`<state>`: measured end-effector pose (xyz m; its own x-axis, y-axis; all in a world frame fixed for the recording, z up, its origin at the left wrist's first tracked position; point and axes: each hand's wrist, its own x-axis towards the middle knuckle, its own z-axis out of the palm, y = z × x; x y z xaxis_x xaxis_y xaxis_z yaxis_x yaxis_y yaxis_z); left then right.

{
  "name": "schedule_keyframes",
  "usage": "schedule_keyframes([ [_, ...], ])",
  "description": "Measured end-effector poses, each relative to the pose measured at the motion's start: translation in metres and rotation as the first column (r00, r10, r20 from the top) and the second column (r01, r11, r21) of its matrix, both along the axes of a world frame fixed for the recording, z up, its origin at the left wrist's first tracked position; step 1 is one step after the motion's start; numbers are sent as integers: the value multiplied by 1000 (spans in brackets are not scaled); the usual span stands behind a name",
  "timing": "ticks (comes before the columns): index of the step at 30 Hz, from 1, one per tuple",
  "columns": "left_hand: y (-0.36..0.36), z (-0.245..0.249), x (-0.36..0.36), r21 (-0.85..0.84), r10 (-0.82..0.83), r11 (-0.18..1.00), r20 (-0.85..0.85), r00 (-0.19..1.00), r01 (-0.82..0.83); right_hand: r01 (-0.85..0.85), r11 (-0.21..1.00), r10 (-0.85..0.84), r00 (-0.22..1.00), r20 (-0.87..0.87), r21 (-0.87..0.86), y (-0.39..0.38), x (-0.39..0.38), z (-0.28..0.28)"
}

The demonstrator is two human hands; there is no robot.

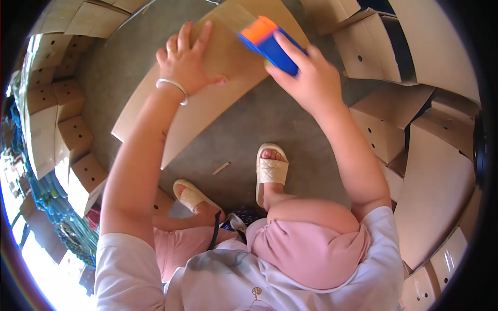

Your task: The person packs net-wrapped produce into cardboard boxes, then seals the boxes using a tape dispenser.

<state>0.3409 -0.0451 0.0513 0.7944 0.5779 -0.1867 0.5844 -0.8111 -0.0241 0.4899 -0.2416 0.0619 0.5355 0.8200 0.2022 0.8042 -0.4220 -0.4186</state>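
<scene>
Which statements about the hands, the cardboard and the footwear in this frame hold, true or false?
1. The right hand grips a blue and orange tape dispenser on the cardboard sheet. True.
2. The left hand wears a white bracelet at the wrist. True.
3. The left hand is lifted clear of the sheet. False: its fingers lie flat on it.
4. The person is barefoot. False: both feet wear pale sandals.
5. Boxes with punched holes stand around. True.

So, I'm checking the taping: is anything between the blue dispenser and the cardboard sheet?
Nothing visible. The right hand holds the dispenser on the cardboard sheet near its far edge; the left hand lies flat further left, clear of it.
</scene>
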Motion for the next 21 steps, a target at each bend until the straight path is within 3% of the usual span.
schedule_keyframes([
  [5, 48, -19, 6, -112, 12, 994, 2, 1000, -11, 72, 979, -84, 995, -51, -192, -116, -19, -98],
  [7, 61, -26, 7, -151, 11, 989, 7, 1000, -10, 98, 956, -121, 990, -69, -278, -109, -19, -103],
  [12, 67, -32, 7, -156, 12, 988, 17, 1000, -9, 17, 882, -92, 986, -137, -472, -9, 17, -96],
  [15, 64, -32, 4, -153, 26, 988, 31, 999, -21, -53, 837, -150, 935, -323, -545, 15, 32, -92],
  [18, 46, -24, 3, -98, 27, 995, 55, 998, -21, -65, 866, -242, 813, -529, -496, 11, 45, -93],
  [19, 36, -21, 2, -62, 34, 998, 40, 999, -31, -63, 866, -241, 816, -525, -496, 7, 48, -102],
  [21, 14, -17, -2, -8, 28, 1000, 63, 998, -28, -56, 868, -335, 666, -666, -493, 0, 48, -127],
])
